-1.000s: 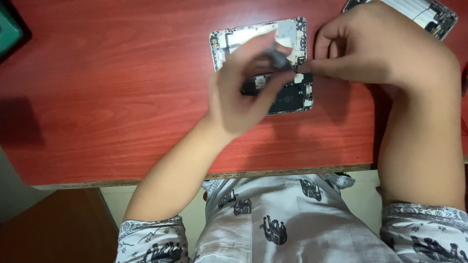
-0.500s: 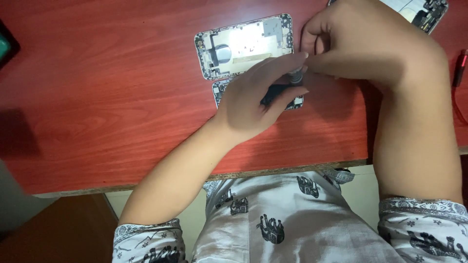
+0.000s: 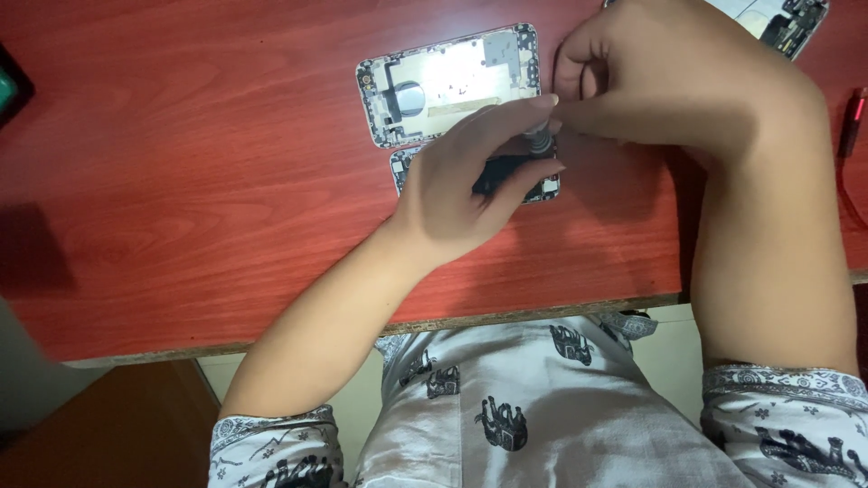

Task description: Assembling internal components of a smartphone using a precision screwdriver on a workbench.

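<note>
Seen from above, a person sits at a red wooden table (image 3: 181, 181) working on an opened phone; since a second ago the view has drifted, so the phone parts now sit further left and lower in the picture, while both hands remain over them, which suggests the same fine work carries on; the left hand (image 3: 461, 181) is curled, its thumb and fingers pinching a dark screwdriver handle with a ribbed metal collar (image 3: 535, 145) held upright over the lower phone half (image 3: 542, 185), which is mostly hidden beneath that hand; the right hand (image 3: 669, 81) is loosely closed, fingertips pressed together beside the tool's top; whether it grips anything cannot be told; the upper phone shell (image 3: 448, 81), pale and silvery inside, lies touching the lower half; another opened device (image 3: 787, 18) lies at the top right edge; a red pen-like tool (image 3: 850, 126) lies at the far right; a dark object with a green face (image 3: 11, 86) sits at the left edge; both hands screen the working point.
</note>
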